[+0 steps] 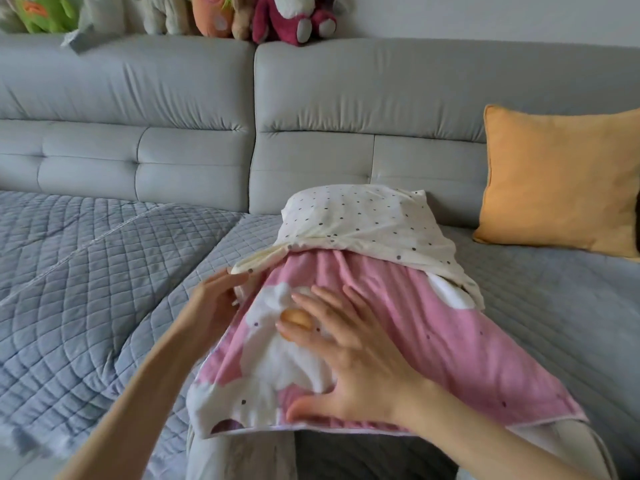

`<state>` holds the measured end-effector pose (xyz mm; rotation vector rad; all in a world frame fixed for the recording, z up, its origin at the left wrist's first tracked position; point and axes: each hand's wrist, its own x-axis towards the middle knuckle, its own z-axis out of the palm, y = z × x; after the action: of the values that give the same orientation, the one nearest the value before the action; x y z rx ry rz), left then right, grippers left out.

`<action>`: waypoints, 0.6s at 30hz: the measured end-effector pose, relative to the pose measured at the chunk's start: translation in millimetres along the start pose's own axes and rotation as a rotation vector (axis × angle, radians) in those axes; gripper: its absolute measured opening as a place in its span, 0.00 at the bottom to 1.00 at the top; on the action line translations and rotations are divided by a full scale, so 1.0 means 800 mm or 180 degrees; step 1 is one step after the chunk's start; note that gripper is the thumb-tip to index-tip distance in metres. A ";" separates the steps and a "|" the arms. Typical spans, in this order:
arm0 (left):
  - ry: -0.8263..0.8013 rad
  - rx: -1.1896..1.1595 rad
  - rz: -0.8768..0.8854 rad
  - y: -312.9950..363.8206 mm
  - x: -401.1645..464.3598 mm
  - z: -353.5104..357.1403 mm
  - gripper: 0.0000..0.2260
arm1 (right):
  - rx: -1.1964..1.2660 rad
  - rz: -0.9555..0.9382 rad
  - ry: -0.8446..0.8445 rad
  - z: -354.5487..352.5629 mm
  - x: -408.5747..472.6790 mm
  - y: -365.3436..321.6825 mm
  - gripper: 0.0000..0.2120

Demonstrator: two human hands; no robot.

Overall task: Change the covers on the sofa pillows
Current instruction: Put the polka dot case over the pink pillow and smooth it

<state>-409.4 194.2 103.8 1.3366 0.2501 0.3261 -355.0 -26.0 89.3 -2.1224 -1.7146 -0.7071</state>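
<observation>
The pillow (363, 223) lies on the sofa seat, its far end bare in a cream dotted inner case, its near end inside the pink cover (433, 334) printed with white shapes. The cover is bunched across the middle of the pillow. The right hand (346, 344) lies flat on the pink cover, fingers straight and spread, grip released, pressing down. To the left of that hand, the left hand (221, 299) is at the cover's left edge; its fingers reach the cream fabric corner, and whether the grip is clenched on the fabric cannot be told. Right of the hands, an orange cushion (561, 181) leans on the grey sofa (381, 98) backrest. A grey quilted throw (86, 271) covers the seat. Plush toys (294, 19) sit along the backrest top.
</observation>
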 end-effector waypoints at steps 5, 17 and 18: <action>-0.0426 0.1822 0.0322 0.036 -0.046 0.010 0.21 | -0.0539 0.0527 -0.0144 0.015 0.008 0.007 0.32; -0.0716 0.4019 0.1338 0.036 -0.115 0.039 0.30 | 0.0652 0.0832 0.0403 -0.016 -0.019 0.012 0.10; -0.0522 0.4228 0.1595 0.033 -0.111 0.047 0.27 | 0.0644 0.0987 0.0817 -0.026 -0.026 0.021 0.08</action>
<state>-480.2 132.3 136.7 2.7403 -0.0580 0.4890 -345.4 -58.1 95.4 -1.9963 -1.2340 -0.6514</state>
